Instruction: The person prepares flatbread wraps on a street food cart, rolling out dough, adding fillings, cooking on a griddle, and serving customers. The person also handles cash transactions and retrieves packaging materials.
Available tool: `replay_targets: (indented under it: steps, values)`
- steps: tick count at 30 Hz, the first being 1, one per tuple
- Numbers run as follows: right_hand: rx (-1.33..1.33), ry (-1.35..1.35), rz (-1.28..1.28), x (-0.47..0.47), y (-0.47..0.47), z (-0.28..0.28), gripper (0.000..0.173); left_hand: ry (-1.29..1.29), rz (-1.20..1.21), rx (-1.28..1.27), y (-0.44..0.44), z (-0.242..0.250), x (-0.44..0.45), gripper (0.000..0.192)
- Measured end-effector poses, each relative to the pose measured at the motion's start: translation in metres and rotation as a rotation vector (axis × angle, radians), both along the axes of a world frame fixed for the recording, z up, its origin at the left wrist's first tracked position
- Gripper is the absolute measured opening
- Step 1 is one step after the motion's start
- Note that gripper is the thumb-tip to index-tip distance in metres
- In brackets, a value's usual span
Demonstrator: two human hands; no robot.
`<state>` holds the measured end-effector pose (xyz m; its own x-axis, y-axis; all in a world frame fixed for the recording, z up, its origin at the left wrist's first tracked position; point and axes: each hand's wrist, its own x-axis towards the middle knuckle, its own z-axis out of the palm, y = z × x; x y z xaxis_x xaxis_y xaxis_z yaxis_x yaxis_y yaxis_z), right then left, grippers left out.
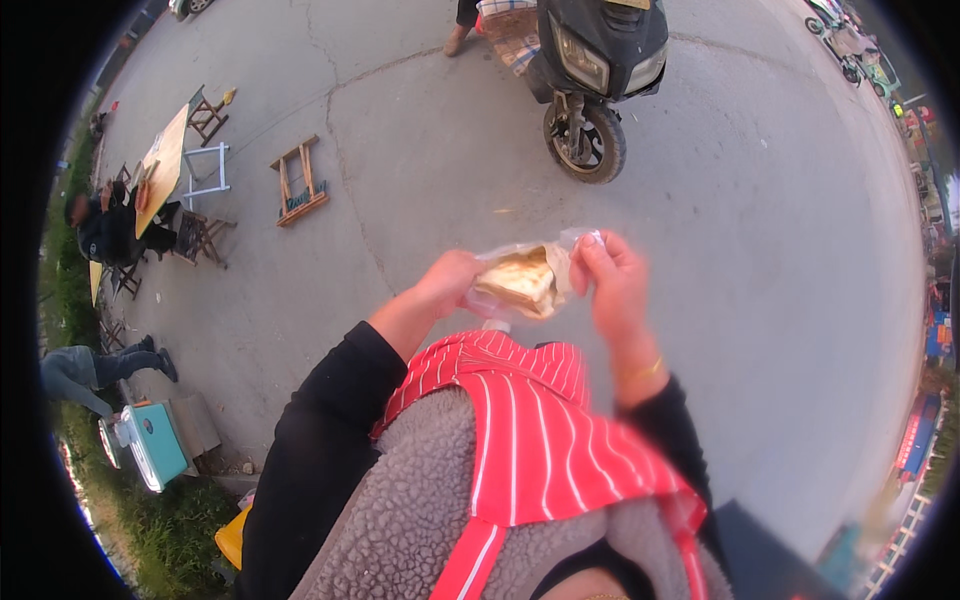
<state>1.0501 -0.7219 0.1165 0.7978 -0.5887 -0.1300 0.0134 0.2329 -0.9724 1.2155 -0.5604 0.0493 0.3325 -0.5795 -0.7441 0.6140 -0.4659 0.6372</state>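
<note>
A browned flatbread (pixel 517 279) lies in a paper wrapper (pixel 559 271) inside a clear plastic bag (pixel 491 304), held in front of a red apron with white stripes (pixel 525 442). My left hand (pixel 452 281) grips the bag and bread from the left side; some of its fingers are hidden behind the bag. On the other side my right hand (pixel 606 270) pinches the bag's gathered edge between thumb and fingers. A gold-coloured bracelet circles the right wrist.
A dark scooter (pixel 607 60) stands ahead, a person's leg beside it. Left are a folded wooden stool (pixel 300 181), a table (pixel 166 169) with a seated person, and another person bending by a turquoise cooler box (pixel 155 448). Parked scooters line the far right.
</note>
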Motion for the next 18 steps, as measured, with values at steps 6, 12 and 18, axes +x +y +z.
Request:
replay_targets:
  steps: [6,12,18]
  values:
    - [0.141,0.041,0.067,0.007,-0.093,-0.001,0.023,-0.865,-0.488,0.333,-0.08,-0.01,0.0,0.029]
    - [0.121,0.023,0.207,0.051,-0.133,-0.016,0.02,-0.626,0.081,0.248,-0.102,0.001,0.006,0.031]
    - [-0.399,0.366,0.597,0.145,-0.125,-0.048,0.038,-0.115,0.457,-0.074,-0.133,0.021,0.065,0.04]
